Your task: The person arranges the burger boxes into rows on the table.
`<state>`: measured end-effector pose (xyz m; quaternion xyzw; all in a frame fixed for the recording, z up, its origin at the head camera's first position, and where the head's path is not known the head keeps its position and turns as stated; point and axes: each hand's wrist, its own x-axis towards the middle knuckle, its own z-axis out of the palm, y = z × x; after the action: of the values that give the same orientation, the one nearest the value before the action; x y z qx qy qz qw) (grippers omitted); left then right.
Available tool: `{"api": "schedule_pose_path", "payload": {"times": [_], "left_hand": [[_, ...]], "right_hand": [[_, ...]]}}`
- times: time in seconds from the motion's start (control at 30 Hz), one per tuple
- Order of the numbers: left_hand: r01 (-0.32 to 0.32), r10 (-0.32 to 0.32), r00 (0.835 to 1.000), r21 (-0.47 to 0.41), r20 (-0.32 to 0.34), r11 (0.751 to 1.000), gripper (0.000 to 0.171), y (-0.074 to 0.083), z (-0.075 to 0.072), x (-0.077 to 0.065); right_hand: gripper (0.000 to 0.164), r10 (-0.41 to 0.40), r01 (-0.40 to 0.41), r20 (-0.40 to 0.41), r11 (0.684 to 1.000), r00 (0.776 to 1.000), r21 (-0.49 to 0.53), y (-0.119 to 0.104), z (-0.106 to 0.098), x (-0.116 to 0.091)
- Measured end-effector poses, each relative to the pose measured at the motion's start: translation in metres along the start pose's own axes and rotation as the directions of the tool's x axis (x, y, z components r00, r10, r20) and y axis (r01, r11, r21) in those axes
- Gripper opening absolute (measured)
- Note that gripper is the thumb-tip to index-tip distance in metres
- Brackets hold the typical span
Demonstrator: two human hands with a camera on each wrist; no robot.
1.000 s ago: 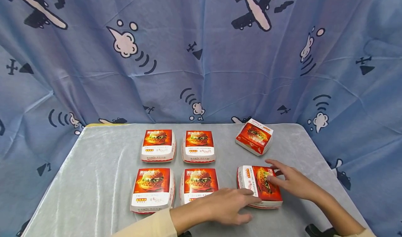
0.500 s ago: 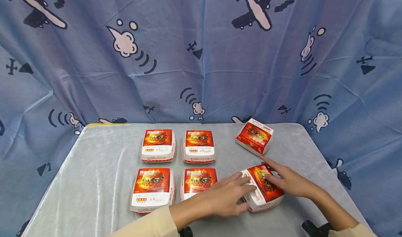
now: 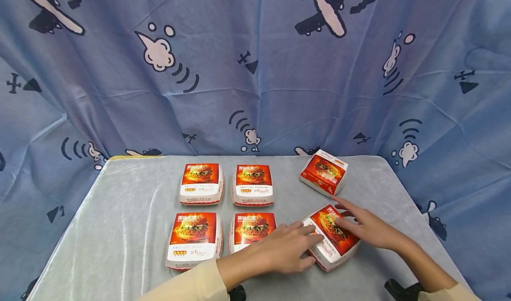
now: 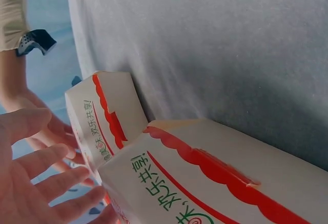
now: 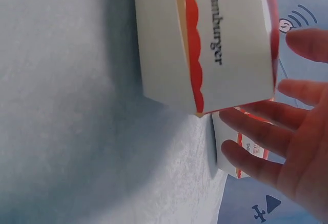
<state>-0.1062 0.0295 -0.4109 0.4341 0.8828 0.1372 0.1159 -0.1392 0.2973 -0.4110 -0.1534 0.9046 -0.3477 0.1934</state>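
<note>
A red-and-white hamburger box [image 3: 339,244] sits turned askew at the table's front right, between both hands. My left hand [image 3: 284,249] touches its left end with fingers spread and fairly straight. My right hand [image 3: 373,225] lies at its right side, thumb over the lid and fingers by the far corner. In the right wrist view the extended fingers [image 5: 266,160] are beside the box [image 5: 220,44]. The left wrist view shows the left fingers [image 4: 56,183] stretched toward the box [image 4: 107,116], and a nearer box [image 4: 220,178], partly cut off.
Another hamburger box [image 3: 324,173] stands at a slant behind. Left of it, more boxes stand in two rows: back boxes [image 3: 201,183] [image 3: 253,185], front boxes [image 3: 193,241] [image 3: 252,230], the last partly hidden by the left arm. A blue printed curtain [image 3: 255,70] hangs behind the grey-covered table [image 3: 112,230].
The box between my hands has rotated from nearly square to a slant. My left hand has shifted slightly left and away from me; my right hand followed the box's far corner.
</note>
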Motion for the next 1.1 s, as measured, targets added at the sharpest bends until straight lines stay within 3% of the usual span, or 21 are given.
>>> {"api": "schedule_pose_path", "payload": {"times": [0.3, 0.6, 0.87, 1.1], "left_hand": [[-0.016, 0.016, 1.0, -0.005, -0.002, 1.0, 0.05, 0.004, -0.003, -0.003], [-0.085, 0.083, 0.996, -0.059, -0.034, 0.995, 0.048, 0.006, -0.003, -0.004], [-0.067, 0.062, 0.996, -0.082, -0.061, 0.994, 0.048, 0.001, -0.002, -0.003], [-0.061, 0.057, 0.997, -0.097, -0.043, 0.993, 0.048, -0.003, 0.0, -0.003]], "right_hand": [[0.062, 0.024, -0.024, 0.021, 1.0, 0.999, -0.013, 0.003, -0.006, -0.011], [0.056, -0.004, 0.006, 0.033, 0.999, 0.999, -0.047, 0.009, -0.005, -0.014], [0.054, -0.038, 0.039, 0.048, 0.999, 0.998, -0.021, 0.011, -0.003, -0.008], [0.052, -0.07, 0.07, 0.054, 0.997, 0.996, -0.008, 0.009, 0.0, -0.004]]}}
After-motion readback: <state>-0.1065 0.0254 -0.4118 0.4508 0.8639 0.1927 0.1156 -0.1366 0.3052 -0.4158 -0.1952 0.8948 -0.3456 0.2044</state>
